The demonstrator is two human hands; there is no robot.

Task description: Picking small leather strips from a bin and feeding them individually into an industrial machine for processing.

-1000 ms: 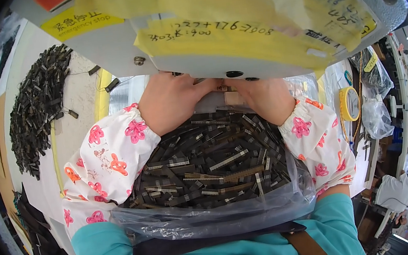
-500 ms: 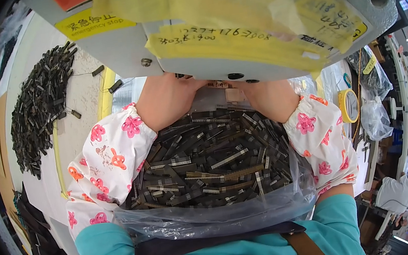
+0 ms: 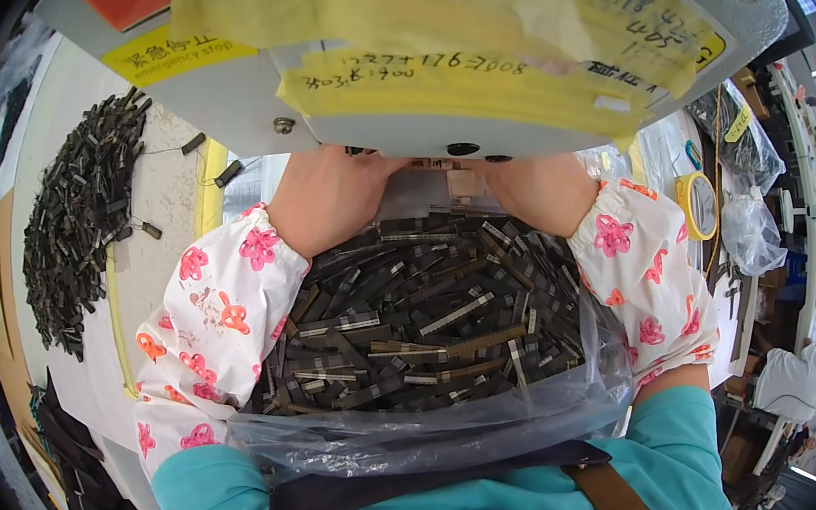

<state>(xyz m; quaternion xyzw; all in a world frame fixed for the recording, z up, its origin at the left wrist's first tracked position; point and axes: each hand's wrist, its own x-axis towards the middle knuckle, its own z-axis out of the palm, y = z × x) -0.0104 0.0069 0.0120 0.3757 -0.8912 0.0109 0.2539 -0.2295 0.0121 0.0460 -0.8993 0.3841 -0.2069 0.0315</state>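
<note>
My left hand (image 3: 336, 201) and my right hand (image 3: 542, 194) both reach under the lower edge of a grey machine head (image 3: 394, 128). Its housing hides most of the fingers, so I cannot make out what they hold. A small pale block (image 3: 463, 184) shows between the hands, close to the right one. Just below my wrists lies a heap of short dark strips with lighter bands (image 3: 404, 306), inside a clear plastic bag (image 3: 438, 431) spread in front of my body. Floral white sleeve covers wrap both forearms.
To the left, a large pile of small dark bundled pieces (image 3: 88, 226) lies on the pale tabletop (image 3: 152, 168), with a few loose ones beside it. A yellow tape roll (image 3: 695, 206) and clear plastic bags (image 3: 753, 234) are on the right. The machine overhangs the hands.
The view has shifted slightly, so the machine sits a little further left in it. Both hands stay under the machine's edge, almost unmoved.
</note>
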